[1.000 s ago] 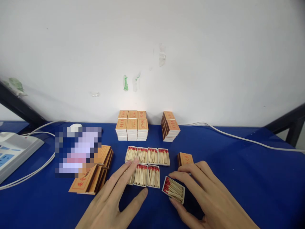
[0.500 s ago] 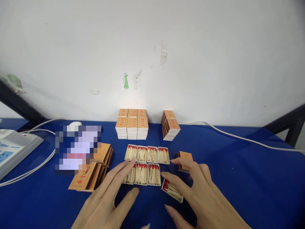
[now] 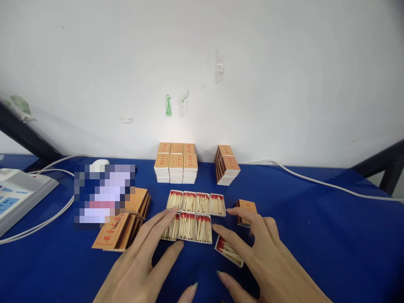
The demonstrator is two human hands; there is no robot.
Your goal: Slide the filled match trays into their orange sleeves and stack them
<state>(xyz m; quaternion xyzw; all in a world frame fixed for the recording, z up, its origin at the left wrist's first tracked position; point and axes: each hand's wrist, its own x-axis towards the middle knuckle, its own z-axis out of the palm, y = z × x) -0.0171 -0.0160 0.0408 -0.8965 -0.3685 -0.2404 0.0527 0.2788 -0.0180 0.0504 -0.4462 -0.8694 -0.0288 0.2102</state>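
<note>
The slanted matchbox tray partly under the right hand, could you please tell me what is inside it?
The matchbox tray shows wooden matches with red heads toward its left end. The right hand hides its upper right part, so what lies there cannot be seen.

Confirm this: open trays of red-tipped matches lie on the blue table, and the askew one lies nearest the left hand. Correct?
Not quite: in the head view, the askew tray lies nearest the right hand, not the left hand. The open trays of red-tipped matches do lie on the blue table.
</note>
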